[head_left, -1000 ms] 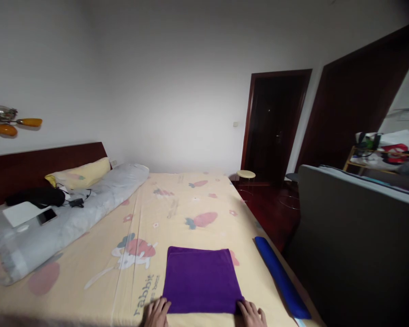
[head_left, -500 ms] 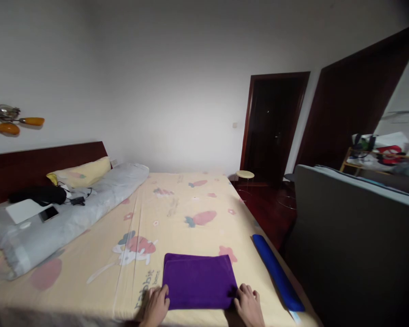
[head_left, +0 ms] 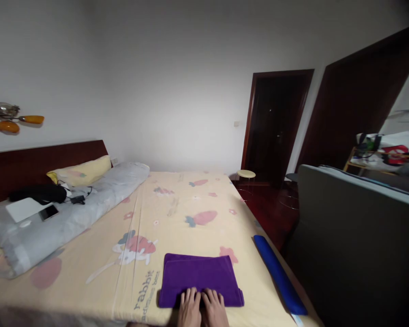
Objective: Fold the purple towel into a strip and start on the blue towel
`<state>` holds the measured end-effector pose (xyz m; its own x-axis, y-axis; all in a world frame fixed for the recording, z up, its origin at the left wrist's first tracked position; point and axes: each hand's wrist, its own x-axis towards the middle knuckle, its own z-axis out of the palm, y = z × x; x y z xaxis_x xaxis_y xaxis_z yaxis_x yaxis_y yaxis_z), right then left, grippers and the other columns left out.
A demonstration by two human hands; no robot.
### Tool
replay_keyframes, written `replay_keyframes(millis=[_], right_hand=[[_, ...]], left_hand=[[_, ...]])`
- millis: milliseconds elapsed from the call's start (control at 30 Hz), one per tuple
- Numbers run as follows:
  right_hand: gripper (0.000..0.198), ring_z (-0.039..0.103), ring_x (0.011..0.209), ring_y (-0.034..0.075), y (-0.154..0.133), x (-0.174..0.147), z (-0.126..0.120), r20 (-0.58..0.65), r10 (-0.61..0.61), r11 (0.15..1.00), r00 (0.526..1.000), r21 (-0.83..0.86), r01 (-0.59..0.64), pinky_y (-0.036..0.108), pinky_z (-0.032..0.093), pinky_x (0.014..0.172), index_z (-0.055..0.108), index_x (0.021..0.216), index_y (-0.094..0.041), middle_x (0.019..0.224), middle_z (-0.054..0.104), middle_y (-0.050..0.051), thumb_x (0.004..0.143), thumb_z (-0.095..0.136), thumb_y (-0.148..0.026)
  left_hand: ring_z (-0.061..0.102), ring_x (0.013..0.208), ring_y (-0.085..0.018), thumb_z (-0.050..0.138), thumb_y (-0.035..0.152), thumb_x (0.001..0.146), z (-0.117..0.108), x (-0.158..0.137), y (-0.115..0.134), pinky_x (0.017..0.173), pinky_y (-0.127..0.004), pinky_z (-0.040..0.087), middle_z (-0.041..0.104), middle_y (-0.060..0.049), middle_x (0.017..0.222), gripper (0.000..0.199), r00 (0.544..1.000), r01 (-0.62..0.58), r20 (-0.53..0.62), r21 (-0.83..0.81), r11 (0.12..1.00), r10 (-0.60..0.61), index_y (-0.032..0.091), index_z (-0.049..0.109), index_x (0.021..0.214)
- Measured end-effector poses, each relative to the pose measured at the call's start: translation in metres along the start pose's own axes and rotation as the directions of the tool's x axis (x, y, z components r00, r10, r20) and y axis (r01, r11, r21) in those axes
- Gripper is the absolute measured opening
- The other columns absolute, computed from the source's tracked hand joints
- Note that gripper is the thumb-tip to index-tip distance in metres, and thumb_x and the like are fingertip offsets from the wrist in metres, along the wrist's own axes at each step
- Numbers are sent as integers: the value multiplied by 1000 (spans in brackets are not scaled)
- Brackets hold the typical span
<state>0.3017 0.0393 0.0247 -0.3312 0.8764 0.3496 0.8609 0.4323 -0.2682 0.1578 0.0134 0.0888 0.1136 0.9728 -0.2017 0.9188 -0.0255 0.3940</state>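
A folded purple towel (head_left: pixel 200 277) lies near the front edge of a bed with a yellow sheet (head_left: pixel 177 213) printed with carrots and rabbits. My left hand (head_left: pixel 190 308) and my right hand (head_left: pixel 214 308) rest side by side, flat and palm down, on the near middle of the towel with fingers spread. Neither hand grips anything. Only the fingers and backs of the hands show at the bottom of the view.
A blue roll (head_left: pixel 279 274) lies along the bed's right edge. A grey bolster (head_left: pixel 64 218) with a phone (head_left: pixel 48 212), a white pad and a black item lies at the left by the headboard. A grey sofa back (head_left: pixel 354 227) stands right, a stool (head_left: pixel 245 174) by the door.
The towel has been folded shorter, front to back. Both hands moved from its two near corners inward to the middle and now press flat on top.
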Motion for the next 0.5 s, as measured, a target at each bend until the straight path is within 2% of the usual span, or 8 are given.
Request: replay_keyframes(millis=[67,133,233,367,433,500], right_hand=[[47,59,110,24,2,0,4,43,24,1000,999,-9,-23,40,38,96,59,118,-33,123,67,0,73,53,-18],[48,58,114,25,18,-3,0,93,47,998,995,-34,-44,42,37,98,59,120,-31,128,65,1,75,51,-18],[51,55,118,27,57,-14,-13,136,90,994,987,-77,-80,44,36,100,57,124,-28,131,63,4,75,47,-15],[51,54,119,28,99,-27,-32,119,168,980,979,-131,-152,47,36,99,55,126,-25,132,61,7,78,42,-14],[50,55,117,29,105,-30,-39,92,173,976,981,-147,-158,48,36,98,55,125,-26,131,62,8,78,42,-15],[48,56,113,29,101,-28,-46,73,161,977,984,-152,-149,47,36,96,56,122,-26,128,63,8,77,45,-16]], left_hand=[[27,145,-24,29,19,81,-3,-1,1,122,-46,16,40,-7,153,59,1000,22,11,-16,1000,-22,21,42,139],[28,144,-25,32,23,81,-7,-3,-14,122,-46,16,40,-8,153,59,999,47,5,1,999,-47,21,42,139],[30,143,-24,32,23,82,-11,-9,-59,120,-47,18,41,-6,152,58,995,83,-57,85,993,-79,25,42,139],[37,138,-23,33,19,81,-12,-18,-114,117,-46,24,50,-3,146,57,977,137,-191,208,969,-97,29,46,136],[38,137,-22,33,17,81,-13,-21,-124,116,-45,24,52,-1,145,57,971,146,-221,227,963,-95,31,48,134],[37,138,-20,32,14,80,-15,-20,-123,117,-45,22,52,1,145,58,969,170,-216,224,960,-122,31,49,133]])
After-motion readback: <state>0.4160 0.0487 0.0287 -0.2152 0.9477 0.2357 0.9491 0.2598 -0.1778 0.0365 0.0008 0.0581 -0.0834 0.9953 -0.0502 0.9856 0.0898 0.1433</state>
